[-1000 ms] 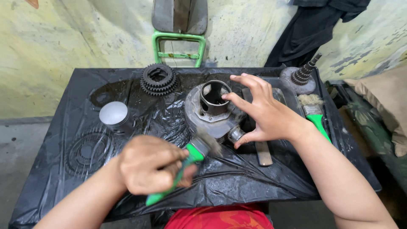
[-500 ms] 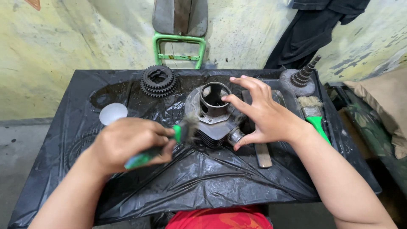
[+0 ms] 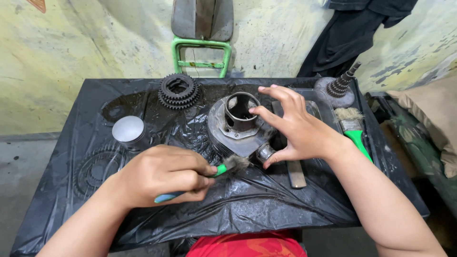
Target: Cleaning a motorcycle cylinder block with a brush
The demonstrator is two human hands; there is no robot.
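Cylinder (image 3: pixel 238 126): grey, finned, grimy, open dark bore

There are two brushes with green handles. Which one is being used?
The small green-handled brush in the left hand, its bristles against the grey metal engine cylinder. The other green-handled paintbrush lies untouched on the black plastic sheet, right of the right hand.

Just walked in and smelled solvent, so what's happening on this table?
A person's left hand works a green-handled brush against the side of a metal engine cylinder, while the right hand steadies it. They sit on a black plastic sheet, with a gear cluster and a second brush nearby.
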